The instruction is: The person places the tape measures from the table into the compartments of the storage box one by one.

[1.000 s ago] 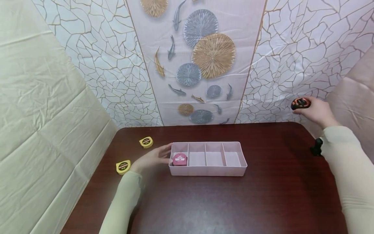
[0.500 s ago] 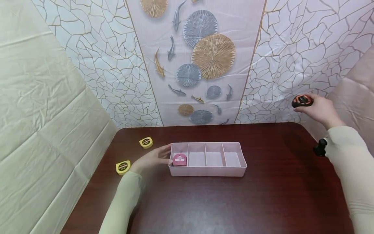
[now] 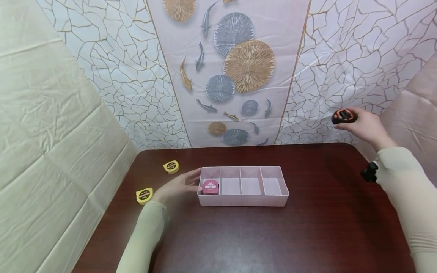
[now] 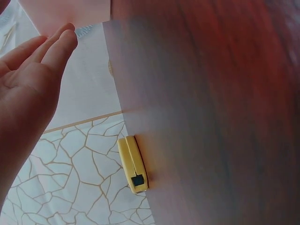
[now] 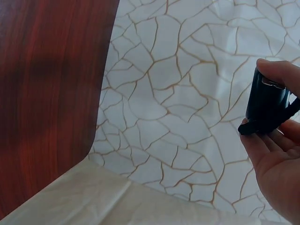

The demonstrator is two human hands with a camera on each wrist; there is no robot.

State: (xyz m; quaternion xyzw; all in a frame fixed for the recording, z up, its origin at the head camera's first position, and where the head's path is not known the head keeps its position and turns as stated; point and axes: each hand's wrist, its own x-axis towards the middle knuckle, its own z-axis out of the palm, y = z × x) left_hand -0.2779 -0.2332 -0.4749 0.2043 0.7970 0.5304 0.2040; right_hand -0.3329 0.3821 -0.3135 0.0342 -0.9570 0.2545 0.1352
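Observation:
My right hand pinches a black and orange tape measure, raised over the far right of the table. In the right wrist view the dark side of this tape measure shows between thumb and fingers, with a black strap at it. My left hand rests against the left end of a pale pink tray with its fingers extended, as the left wrist view also shows. A pink tape measure sits in the tray's leftmost compartment, close by my left thumb.
Two yellow tape measures lie on the table's left side: one farther back, one nearer beside my left wrist. Dividers split the tray into several compartments. Patterned cloth hangs behind the dark wooden table.
My right hand, with the black and orange tape measure, went slightly right, then back left and a little higher. My left hand and the tray have stayed in place.

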